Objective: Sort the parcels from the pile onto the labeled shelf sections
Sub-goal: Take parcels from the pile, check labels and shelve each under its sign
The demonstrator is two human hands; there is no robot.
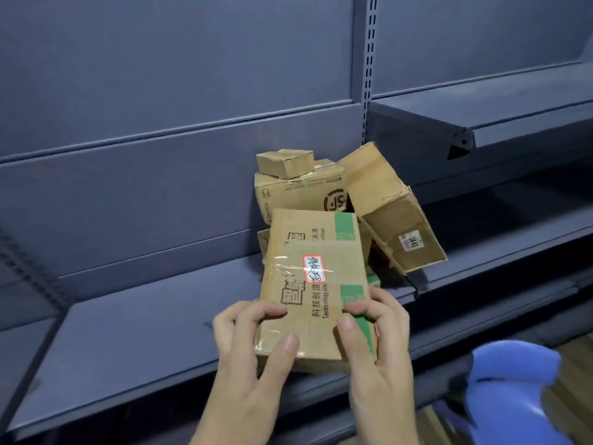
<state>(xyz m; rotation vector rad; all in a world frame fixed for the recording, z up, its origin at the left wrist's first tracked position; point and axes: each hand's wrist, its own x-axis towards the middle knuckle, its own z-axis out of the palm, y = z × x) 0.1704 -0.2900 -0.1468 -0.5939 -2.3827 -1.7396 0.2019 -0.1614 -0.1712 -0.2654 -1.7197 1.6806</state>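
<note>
The person holds a flat cardboard parcel [316,271] in both hands, in front of the pile [340,203] of boxes on the dark grey shelf [134,332]. The left hand [253,345] grips the near left corner. Its fingers [266,311] are curled over the parcel's top face and its thumb presses the near end. The right hand [382,342] grips the near right corner in the same way. Its fingers [361,308] are bent over the green stripe along that edge, and its thumb lies on the top face just beside them. So the parcel sits between the two hands, clasped at its near end, and its far end reaches towards the pile. Whether its underside touches the shelf cannot be told.

A white label [313,268] with a red border and handwriting is stuck in the middle of the top face, under clear tape.

In the pile, a box with an SF logo [301,194] stands against the back panel, with a small box [285,163] on top of it. To their right an open box [391,213] leans tilted; it carries a sticker reading 0448.

A slotted upright [369,59] divides the shelving, and an upper shelf [519,123] juts out to its right. A blue object [513,393] shows at the lower right.
</note>
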